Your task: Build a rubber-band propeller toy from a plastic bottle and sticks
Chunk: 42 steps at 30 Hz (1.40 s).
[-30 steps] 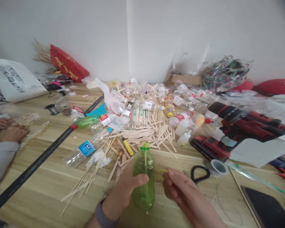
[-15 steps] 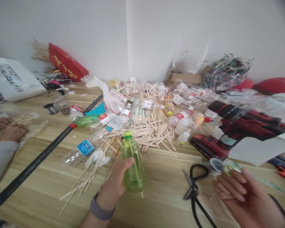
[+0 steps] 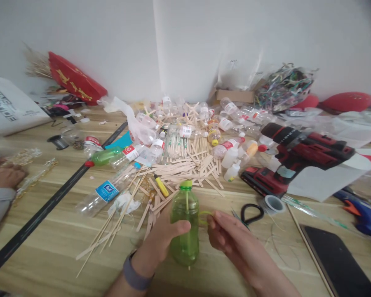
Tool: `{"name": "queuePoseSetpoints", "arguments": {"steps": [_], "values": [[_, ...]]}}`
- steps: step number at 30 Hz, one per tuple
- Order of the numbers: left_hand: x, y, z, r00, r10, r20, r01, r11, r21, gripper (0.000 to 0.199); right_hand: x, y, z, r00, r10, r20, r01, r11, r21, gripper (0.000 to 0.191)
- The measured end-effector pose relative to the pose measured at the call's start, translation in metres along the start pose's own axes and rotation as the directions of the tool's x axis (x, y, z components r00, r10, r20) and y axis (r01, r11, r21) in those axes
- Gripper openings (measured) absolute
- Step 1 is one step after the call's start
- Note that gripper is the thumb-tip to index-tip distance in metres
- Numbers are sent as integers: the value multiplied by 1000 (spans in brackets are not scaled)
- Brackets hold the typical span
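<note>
My left hand [image 3: 165,233] is wrapped around a green plastic bottle [image 3: 185,206], held upright above the table with its yellow-green cap on top. A thin wooden stick runs down inside the bottle, and its tip [image 3: 189,268] pokes out of the bottom. To the right of the bottle, the fingers of my right hand [image 3: 231,235] pinch a thin yellow-green loop [image 3: 205,213] close to the bottle's side. Whether the loop touches the bottle, I cannot tell. Black-handled scissors [image 3: 252,213] lie beyond my right hand, which hides most of them.
A red-black cordless drill [image 3: 297,161] stands at right, near a blue glue gun [image 3: 365,214] and a dark phone-like slab [image 3: 336,255]. Wooden sticks [image 3: 188,169] and several clear bottles [image 3: 102,194] fill the middle. Another person's hand [image 3: 9,175] works at far left.
My right hand has come left from beside the scissors to the green bottle, bringing the yellow-green loop. The view has shifted slightly right; the bottle stays in my left hand.
</note>
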<state>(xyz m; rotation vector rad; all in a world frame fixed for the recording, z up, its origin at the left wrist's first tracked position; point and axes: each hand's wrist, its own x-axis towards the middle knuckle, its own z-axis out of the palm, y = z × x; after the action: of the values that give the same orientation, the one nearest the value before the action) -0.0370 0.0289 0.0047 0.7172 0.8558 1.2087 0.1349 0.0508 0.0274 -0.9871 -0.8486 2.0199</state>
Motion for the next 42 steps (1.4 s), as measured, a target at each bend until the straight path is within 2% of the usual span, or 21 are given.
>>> {"name": "queuePoseSetpoints", "arguments": {"steps": [3, 5, 6, 9, 11, 12, 16, 19, 22, 27, 30, 32, 35, 37, 39, 40, 41, 42], "values": [[2, -1, -10, 996, -21, -92, 17, 999, -52, 43, -5, -9, -30, 997, 6, -72, 4, 990, 140, 46], [4, -1, -20, 980, -35, -194, 21, 997, -69, 39, -13, -19, -57, 979, -26, -203, 89, 947, 308, 45], [4, -1, -25, 972, -36, -231, 22, 998, -66, 38, -18, -25, -70, 952, -64, -300, 183, 902, 390, 44], [4, 0, -34, 959, 26, -283, -33, 999, -21, 37, -34, -40, -99, 809, -211, -549, 510, 717, 475, 39], [4, 1, -33, 960, 104, -262, -94, 994, 49, 43, -39, -44, -107, 755, -249, -607, 596, 646, 477, 37], [3, 1, -31, 963, 136, -231, -119, 989, 86, 46, -39, -44, -106, 754, -245, -610, 597, 645, 478, 36], [4, -2, -24, 980, 170, -108, -151, 975, 163, 56, -28, -37, -85, 830, -167, -533, 449, 766, 459, 40], [4, -2, -22, 981, 183, -72, -166, 966, 199, 57, -15, -26, -60, 896, -168, -412, 334, 865, 374, 44], [2, 0, -18, 981, 191, -40, -176, 954, 244, 56, -7, -14, -35, 950, -172, -259, 232, 948, 220, 46], [-3, 4, -2, 974, 218, 59, -225, 916, 333, 61, -8, 1, -6, 992, -117, -44, 116, 993, -18, 49], [-4, 2, 7, 966, 243, 84, -257, 903, 344, 62, -15, -3, -10, 997, -74, 1, 74, 996, -58, 50], [-5, 1, 8, 965, 260, 17, -251, 908, 337, 57, -20, -12, -24, 997, -72, -36, 71, 997, -20, 49], [-6, 3, 5, 950, 242, -197, -203, 959, 197, 54, -29, -28, -60, 978, -95, -188, 121, 984, 129, 49], [-8, 8, 3, 888, 247, -389, -227, 969, 97, 57, -34, -39, -87, 927, -141, -349, 242, 933, 267, 53], [-10, 14, 2, 785, 289, -548, -286, 954, 93, 60, -37, -49, -109, 836, -194, -513, 405, 849, 339, 56], [-11, 15, 3, 743, 310, -593, -306, 946, 111, 62, -37, -52, -118, 803, -204, -560, 453, 820, 350, 57], [-12, 16, 4, 722, 323, -612, -313, 941, 128, 63, -37, -55, -123, 784, -205, -586, 476, 804, 357, 57], [-13, 15, 6, 721, 327, -611, -310, 941, 138, 63, -36, -56, -126, 787, -193, -586, 468, 806, 362, 56]]}}
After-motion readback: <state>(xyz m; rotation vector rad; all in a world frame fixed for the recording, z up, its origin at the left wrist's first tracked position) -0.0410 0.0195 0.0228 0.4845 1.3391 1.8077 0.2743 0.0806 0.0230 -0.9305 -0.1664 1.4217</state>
